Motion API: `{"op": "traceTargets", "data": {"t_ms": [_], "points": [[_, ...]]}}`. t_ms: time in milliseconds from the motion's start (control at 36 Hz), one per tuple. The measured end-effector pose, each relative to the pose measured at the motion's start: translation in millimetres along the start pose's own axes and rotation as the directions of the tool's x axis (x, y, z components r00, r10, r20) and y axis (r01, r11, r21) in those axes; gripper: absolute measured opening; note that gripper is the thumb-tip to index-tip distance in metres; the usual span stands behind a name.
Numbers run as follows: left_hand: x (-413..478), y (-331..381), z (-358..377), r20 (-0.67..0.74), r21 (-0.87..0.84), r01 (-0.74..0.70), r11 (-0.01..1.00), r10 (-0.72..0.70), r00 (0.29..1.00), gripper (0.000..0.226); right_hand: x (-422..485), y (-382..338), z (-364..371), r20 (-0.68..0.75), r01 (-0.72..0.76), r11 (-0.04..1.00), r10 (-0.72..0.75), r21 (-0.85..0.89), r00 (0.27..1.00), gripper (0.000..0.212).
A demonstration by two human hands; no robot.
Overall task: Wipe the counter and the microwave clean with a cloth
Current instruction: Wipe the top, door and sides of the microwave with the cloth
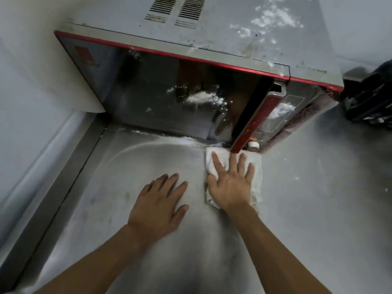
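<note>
A red-trimmed microwave (161, 90) stands at the back of the steel counter (131, 166), with white powder on its dark door and grey top. My right hand (230, 181) presses flat, fingers spread, on a white cloth (256, 183) that lies on the counter just below the microwave's red handle. My left hand (158, 203) rests flat on the bare counter to the left of the cloth and holds nothing. A curved streak of white powder runs across the counter in front of the microwave door.
A white wall (31, 71) closes the left side, with a raised steel ledge (59, 170) along it. A dark object (369, 96) sits at the right edge beside the microwave. A small bottle cap (253, 144) shows under the microwave's control panel.
</note>
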State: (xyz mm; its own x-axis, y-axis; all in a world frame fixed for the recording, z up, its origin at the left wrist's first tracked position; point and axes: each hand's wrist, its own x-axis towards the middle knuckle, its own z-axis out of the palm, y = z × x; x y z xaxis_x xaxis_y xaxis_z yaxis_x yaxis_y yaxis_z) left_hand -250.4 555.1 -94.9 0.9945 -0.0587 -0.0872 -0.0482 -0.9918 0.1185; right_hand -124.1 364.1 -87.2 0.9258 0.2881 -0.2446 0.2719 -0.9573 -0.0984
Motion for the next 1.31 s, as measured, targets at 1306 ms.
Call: {"op": "traceTargets", "data": {"t_ms": [1306], "points": [[-55, -58, -15, 0.006, -0.024, 0.036, 0.999, -0.036, 0.999, 0.059, 25, -130, -3, 0.035, 0.237, 0.969, -0.239, 0.066, 0.970, 0.057]]}}
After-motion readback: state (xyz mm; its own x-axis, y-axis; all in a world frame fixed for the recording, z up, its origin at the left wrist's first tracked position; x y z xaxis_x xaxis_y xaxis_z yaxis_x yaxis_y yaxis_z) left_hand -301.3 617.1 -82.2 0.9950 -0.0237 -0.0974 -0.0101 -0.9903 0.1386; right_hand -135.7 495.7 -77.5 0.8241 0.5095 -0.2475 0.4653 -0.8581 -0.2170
